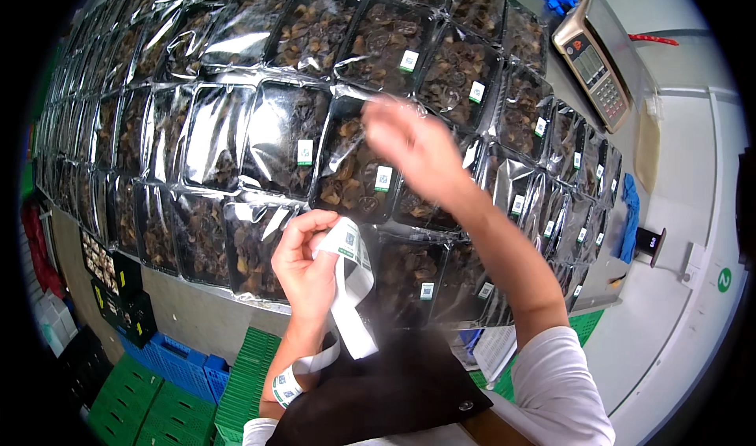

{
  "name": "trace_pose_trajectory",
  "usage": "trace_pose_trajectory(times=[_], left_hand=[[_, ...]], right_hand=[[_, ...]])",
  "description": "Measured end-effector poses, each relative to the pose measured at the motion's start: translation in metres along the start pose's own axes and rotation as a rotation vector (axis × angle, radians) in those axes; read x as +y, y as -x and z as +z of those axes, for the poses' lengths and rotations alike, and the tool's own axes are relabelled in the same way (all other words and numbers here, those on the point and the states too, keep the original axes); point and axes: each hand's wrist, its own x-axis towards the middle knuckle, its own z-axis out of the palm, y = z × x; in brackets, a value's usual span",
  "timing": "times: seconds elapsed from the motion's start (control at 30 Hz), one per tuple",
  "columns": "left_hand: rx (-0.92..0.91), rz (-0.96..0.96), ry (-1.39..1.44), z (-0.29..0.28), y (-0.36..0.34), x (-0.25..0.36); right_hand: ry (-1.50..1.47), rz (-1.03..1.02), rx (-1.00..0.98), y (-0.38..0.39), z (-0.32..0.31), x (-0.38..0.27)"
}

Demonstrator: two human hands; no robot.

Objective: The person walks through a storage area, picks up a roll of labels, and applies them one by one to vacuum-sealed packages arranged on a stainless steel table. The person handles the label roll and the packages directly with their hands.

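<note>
Between the thumb and fingers of my left hand (305, 258), I grip a strip of labels (353, 284), white with green-edged printed stickers. Its backing curls down in front of my dark apron (378, 395), and a length loops round my left wrist. Blurred by motion, my right hand (416, 145) hovers over a film-wrapped black tray of dark brown mushroom-like pieces (346, 190). A small white and green label (383, 179) sits on that tray. The right fingertips are smeared, so whether they hold anything is unclear.
Several rows of similar wrapped trays (197, 233) cover the table; those to the right carry labels, many on the left show none. A weighing scale (594, 76) stands at the far right. Blue crates (169, 359) and green crates (126, 403) sit below left.
</note>
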Motion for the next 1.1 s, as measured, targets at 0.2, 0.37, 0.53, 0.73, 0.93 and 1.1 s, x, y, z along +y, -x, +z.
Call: trace_pose_trajectory(times=[0.2,0.37,0.53,0.73,0.93,1.1], left_hand=[[0.047,-0.067,0.021,-0.006,-0.005,0.006],[0.062,-0.062,-0.027,-0.016,-0.006,0.005],[0.082,-0.125,-0.057,-0.025,-0.009,0.004],[0.067,-0.143,-0.064,-0.041,-0.012,0.001],[0.011,-0.067,-0.058,-0.047,-0.017,0.004],[-0.013,-0.022,-0.030,-0.045,-0.021,0.003]], right_hand=[[-0.084,0.058,-0.305,0.064,0.033,-0.020],[-0.140,0.039,-0.261,0.056,0.044,-0.023],[-0.078,-0.019,-0.326,0.036,0.049,-0.023],[0.538,-0.527,0.224,-0.076,0.019,-0.019],[1.029,-0.569,0.261,-0.160,0.010,0.004],[1.074,-0.456,0.387,-0.163,0.023,0.008]])
